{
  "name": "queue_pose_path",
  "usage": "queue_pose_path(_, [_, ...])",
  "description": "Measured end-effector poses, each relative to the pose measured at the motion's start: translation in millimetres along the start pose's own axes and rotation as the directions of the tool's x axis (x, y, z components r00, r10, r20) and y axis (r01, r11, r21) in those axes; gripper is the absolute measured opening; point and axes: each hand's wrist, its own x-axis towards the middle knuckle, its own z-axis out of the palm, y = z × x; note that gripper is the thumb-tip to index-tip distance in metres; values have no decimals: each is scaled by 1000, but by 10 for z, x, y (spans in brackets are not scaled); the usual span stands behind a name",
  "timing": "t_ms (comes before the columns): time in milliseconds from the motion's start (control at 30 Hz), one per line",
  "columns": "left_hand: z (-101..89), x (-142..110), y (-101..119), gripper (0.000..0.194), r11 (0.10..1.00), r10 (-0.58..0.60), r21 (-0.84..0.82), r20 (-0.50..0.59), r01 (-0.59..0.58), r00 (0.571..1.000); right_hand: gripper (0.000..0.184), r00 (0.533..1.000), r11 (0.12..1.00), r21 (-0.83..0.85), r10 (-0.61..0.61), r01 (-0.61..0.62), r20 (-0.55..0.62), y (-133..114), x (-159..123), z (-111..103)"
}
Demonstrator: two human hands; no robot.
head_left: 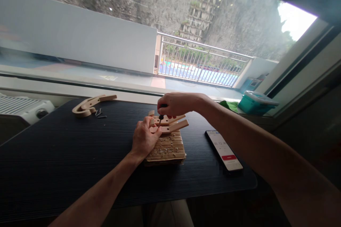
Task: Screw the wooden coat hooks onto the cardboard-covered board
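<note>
My right hand (172, 105) is wrapped round the dark handle of a screwdriver (161, 117), which points down. Its tip meets the nearer of the wooden hooks, a pale bent piece (179, 125) with dark holes. Part of that hook is hidden by my left hand (145, 137), whose fingers are closed on it close to the screwdriver tip. Just behind lies another wooden hook (165, 121), partly covered by my right hand. Both pieces rest on a thick cardboard block (165, 152) pitted with small torn spots.
At the table's (80, 163) back left lie more curved wooden hooks (81, 112) beside several screws (99, 113). To the right is a phone (225, 150) showing a timer. A teal box (255, 103) and green cloth (229, 105) sit by the window; a white heater (23, 108) stands left.
</note>
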Motion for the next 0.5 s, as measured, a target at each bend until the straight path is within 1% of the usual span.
queue_pose_path(133, [-8, 1, 12, 25, 1000, -7, -6, 7, 7, 1000, 23, 997, 998, -59, -38, 34, -67, 20, -18, -54])
queue_pose_path(233, [-12, 2, 15, 24, 1000, -11, -10, 8, 11, 1000, 22, 999, 999, -42, -13, 11, -53, 29, 3, -35])
queue_pose_path(400, [-9, 3, 8, 23, 1000, -2, -4, 16, 2, 1000, 29, 996, 998, -39, 46, -49, -74, 34, 51, 25])
queue_pose_path(500, [-11, 2, 9, 23, 1000, -8, -5, 22, 9, 1000, 26, 997, 999, -21, 40, -42, -65, 47, 49, 15])
